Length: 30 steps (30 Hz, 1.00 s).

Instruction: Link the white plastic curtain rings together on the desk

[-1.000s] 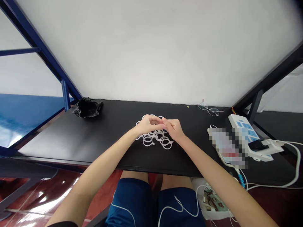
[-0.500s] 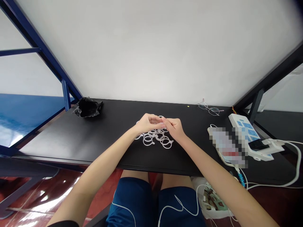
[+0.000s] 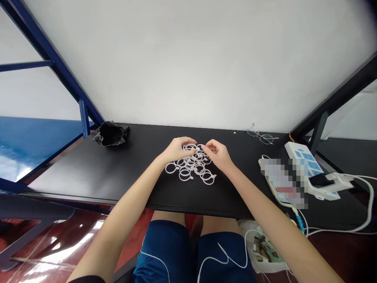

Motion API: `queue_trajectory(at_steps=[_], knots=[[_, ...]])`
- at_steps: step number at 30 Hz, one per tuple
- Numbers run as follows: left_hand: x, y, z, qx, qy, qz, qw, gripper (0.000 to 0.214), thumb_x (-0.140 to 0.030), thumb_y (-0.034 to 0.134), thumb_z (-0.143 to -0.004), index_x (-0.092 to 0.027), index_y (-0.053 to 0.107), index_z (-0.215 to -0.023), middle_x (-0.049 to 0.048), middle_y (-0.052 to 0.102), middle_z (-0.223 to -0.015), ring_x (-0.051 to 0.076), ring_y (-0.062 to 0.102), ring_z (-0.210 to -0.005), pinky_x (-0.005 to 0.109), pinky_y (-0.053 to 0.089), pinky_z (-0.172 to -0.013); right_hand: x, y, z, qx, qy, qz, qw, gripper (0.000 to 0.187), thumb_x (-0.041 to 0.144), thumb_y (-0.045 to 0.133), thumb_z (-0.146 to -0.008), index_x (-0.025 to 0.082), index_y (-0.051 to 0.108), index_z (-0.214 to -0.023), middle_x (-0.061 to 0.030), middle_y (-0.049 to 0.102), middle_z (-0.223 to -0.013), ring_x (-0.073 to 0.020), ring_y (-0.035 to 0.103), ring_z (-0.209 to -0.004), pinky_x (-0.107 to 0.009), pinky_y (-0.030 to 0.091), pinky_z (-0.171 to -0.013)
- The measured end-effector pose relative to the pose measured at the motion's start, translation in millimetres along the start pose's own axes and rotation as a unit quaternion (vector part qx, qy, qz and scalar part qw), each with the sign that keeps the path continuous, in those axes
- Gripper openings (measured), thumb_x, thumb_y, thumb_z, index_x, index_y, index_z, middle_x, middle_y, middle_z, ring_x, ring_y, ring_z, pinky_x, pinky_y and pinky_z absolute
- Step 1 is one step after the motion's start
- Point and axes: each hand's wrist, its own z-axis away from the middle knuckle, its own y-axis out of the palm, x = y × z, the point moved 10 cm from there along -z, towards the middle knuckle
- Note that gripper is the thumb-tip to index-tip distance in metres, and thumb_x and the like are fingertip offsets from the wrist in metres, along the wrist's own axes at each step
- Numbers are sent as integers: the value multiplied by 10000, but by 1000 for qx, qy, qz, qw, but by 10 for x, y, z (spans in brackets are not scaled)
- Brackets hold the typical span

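A heap of several white plastic rings (image 3: 191,168) lies on the black table (image 3: 118,173), right in front of me. My left hand (image 3: 178,148) rests at the heap's far left side, fingers curled and pinching one ring at the top of the pile. My right hand (image 3: 218,155) hovers over the heap's right side with fingers bent; whether it holds a ring I cannot tell.
A crumpled black bag (image 3: 110,134) sits at the table's back left. Glasses (image 3: 261,136) lie at the back right. A phone (image 3: 279,181), a white power strip (image 3: 309,165) and white cables (image 3: 362,204) crowd the right end. Blue metal frame bars (image 3: 59,74) rise at left.
My hands, joined together over the rings a moment ago, have drawn apart and dropped toward the heap. More of the rings now show between them.
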Motion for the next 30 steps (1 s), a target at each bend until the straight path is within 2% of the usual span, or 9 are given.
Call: queue_trajectory(at_steps=[2,4,7,11,16,20,24,27,30], knots=[[10,-49,7,24,12,-64,998,338,-324,726,-726,-172,708,-1027,63,704,-1070,233,643,-1022,357,491,-943,86,61,5,54,-38,54,996,236,414,690,-792,210,605,-876,-27,647,-861,-175,627,-791,-303,513,-715],[53,-54,22,60,8,-92,994,345,-332,726,-715,-186,713,-1027,51,701,-1064,230,638,-1011,339,491,-913,152,180,47,125,-80,104,983,264,346,723,-757,227,640,-977,-51,647,-1061,-219,615,-1001,-371,491,-888],[119,-40,40,92,-4,-117,989,364,-351,730,-703,-191,715,-1030,52,694,-1057,231,630,-999,327,488,-878,138,295,101,181,-101,164,964,244,292,735,-737,237,669,-965,-64,627,-1175,-257,581,-1104,-434,446,-968],[136,-5,42,97,3,-132,986,388,-377,724,-710,-189,709,-1049,57,688,-1045,232,621,-988,323,481,-858,111,301,89,167,-102,178,964,110,237,667,-793,217,687,-899,-81,652,-1145,-251,606,-1067,-430,450,-953],[169,-20,38,92,1,-143,986,359,-369,721,-714,-186,714,-1023,57,686,-1030,227,622,-973,316,478,-844,113,281,71,156,-94,156,971,46,231,644,-815,204,678,-831,-80,658,-1078,-236,625,-1034,-408,450,-942],[227,-74,38,88,-15,-152,984,334,-346,722,-712,-184,717,-1003,57,688,-1023,235,629,-976,328,484,-857,80,272,70,162,-79,137,974,82,265,643,-826,202,653,-772,-78,647,-1096,-241,610,-1069,-416,438,-956],[64,-129,25,41,20,-117,992,371,-325,741,-719,-179,694,-1057,69,678,-1057,223,621,-987,340,482,-896,78,191,33,121,-77,99,985,99,293,605,-857,204,624,-818,-77,624,-1139,-227,599,-1064,-424,445,-957],[-173,-71,30,6,76,-38,996,351,-330,726,-765,-181,681,-1079,91,639,-1138,162,615,-860,283,510,-751,105,144,7,92,-82,47,991,136,333,594,-870,203,601,-832,-76,604,-1113,-207,600,-1009,-386,491,-886],[-216,117,27,30,59,49,997,283,-385,695,-813,-150,681,-969,90,654,-1009,104,575,-670,217,470,-551,88,135,-10,81,-61,10,995,188,382,612,-857,197,587,-840,-59,602,-996,-176,602,-871,-324,515,-749]])
